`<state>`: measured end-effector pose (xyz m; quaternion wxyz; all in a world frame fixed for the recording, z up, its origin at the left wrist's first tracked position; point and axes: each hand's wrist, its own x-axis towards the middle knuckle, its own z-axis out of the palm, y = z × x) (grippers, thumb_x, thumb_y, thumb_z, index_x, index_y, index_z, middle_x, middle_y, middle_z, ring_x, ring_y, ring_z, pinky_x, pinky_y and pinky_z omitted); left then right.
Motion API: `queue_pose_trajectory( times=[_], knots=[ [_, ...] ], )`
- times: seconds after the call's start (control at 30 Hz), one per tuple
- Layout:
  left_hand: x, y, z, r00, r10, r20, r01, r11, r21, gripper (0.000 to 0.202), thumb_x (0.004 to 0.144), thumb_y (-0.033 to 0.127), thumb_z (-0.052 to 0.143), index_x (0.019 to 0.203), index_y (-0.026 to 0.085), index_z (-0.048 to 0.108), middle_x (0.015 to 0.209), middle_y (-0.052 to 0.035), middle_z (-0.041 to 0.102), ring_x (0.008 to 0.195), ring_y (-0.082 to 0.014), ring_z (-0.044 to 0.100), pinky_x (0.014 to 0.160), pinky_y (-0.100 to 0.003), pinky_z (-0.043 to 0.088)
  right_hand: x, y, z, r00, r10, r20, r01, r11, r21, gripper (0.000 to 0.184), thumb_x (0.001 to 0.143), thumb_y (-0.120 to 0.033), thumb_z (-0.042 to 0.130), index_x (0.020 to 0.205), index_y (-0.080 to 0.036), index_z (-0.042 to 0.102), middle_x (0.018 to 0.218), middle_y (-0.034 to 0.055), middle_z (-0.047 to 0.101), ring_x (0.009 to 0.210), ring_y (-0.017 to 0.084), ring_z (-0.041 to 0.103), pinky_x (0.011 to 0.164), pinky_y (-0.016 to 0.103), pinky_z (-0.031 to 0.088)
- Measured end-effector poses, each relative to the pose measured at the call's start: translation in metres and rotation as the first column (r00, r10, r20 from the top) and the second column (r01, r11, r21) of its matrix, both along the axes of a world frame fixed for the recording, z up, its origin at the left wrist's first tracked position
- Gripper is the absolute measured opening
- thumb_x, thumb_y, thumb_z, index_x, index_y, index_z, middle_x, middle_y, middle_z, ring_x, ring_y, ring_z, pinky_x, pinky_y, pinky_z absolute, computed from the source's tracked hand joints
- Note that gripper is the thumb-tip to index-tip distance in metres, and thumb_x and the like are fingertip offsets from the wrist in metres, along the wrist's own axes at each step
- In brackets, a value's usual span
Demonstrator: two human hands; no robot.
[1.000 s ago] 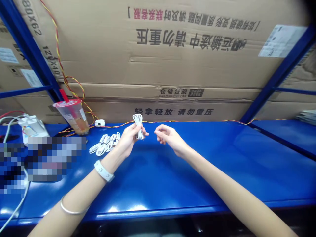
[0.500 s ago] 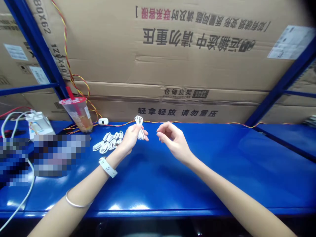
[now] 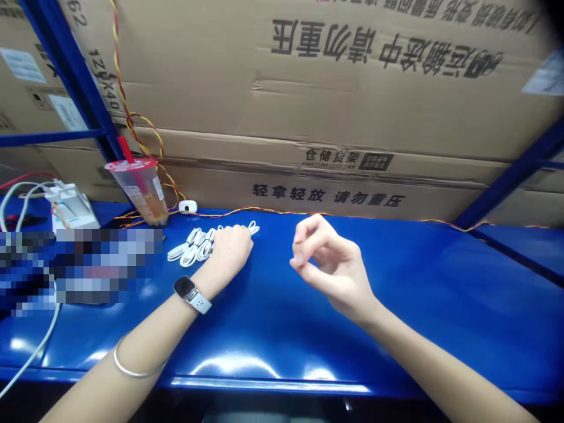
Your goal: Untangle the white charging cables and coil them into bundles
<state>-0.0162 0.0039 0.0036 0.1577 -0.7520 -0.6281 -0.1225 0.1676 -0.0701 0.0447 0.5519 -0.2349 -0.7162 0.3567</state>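
My left hand [image 3: 232,249] is turned palm down over the blue shelf, closed on a coiled white cable [image 3: 254,227]. Only one end of that coil sticks out past the knuckles; the fingertips are hidden beneath the hand. Close by on its left lie several white cable coils [image 3: 189,249], each bound with a dark tie at its middle. Farther right, my right hand [image 3: 332,267] is raised above the shelf, its fingers curled and thumb tip meeting a fingertip. Nothing shows between them.
A drink cup [image 3: 141,191] with a red straw stands at the back left. Beside it are a small white case [image 3: 188,207] and a white charger block [image 3: 73,205] with cables. Red and yellow twisted wire [image 3: 247,208] runs along the back edge, before a cardboard box [image 3: 308,117].
My left hand has turned palm down and lowered the cable coil toward the other coils. My right hand has come nearer and to the right, its fingertips closing together. The view has shifted slightly.
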Motion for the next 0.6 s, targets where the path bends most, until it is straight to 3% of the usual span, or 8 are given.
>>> queue_pose_trajectory(
  times=[0.27, 0.43, 0.6],
  knots=[
    [-0.008, 0.000, -0.007, 0.996, -0.012, -0.093, 0.009, 0.999, -0.038, 0.020, 0.081, 0.022, 0.055, 0.085, 0.006, 0.067, 0.087, -0.0211, 0.066, 0.086, -0.0340, 0.062, 0.063, -0.036, 0.046, -0.011, -0.019, -0.002, 0.997, 0.076, 0.000, -0.075, 0.992, -0.099, 0.015, 0.074, -0.014, 0.070, 0.066, -0.023, 0.060, 0.087, 0.0035, 0.051, 0.067, 0.013, 0.050, 0.053, 0.028, 0.044],
    [-0.004, -0.007, 0.004, 0.999, 0.008, -0.043, -0.009, 0.999, -0.033, 0.030, 0.084, 0.033, 0.059, 0.096, 0.006, 0.062, 0.092, -0.0200, 0.065, 0.091, -0.0339, 0.061, 0.065, -0.035, 0.045, -0.013, -0.031, 0.000, 0.992, 0.121, 0.035, -0.119, 0.991, -0.058, 0.017, 0.072, -0.016, 0.074, 0.067, -0.023, 0.059, 0.081, 0.0032, 0.052, 0.063, 0.013, 0.049, 0.053, 0.029, 0.046],
    [0.005, -0.019, 0.021, 1.000, 0.003, -0.030, -0.005, 0.997, -0.071, 0.026, 0.088, 0.031, 0.052, 0.102, 0.010, 0.058, 0.099, -0.0161, 0.064, 0.098, -0.0307, 0.059, 0.068, -0.033, 0.046, -0.012, -0.037, 0.008, 0.988, 0.140, 0.063, -0.141, 0.990, 0.011, 0.018, 0.072, -0.013, 0.073, 0.066, -0.021, 0.058, 0.077, 0.0019, 0.053, 0.066, 0.012, 0.051, 0.053, 0.025, 0.046]
  ],
)
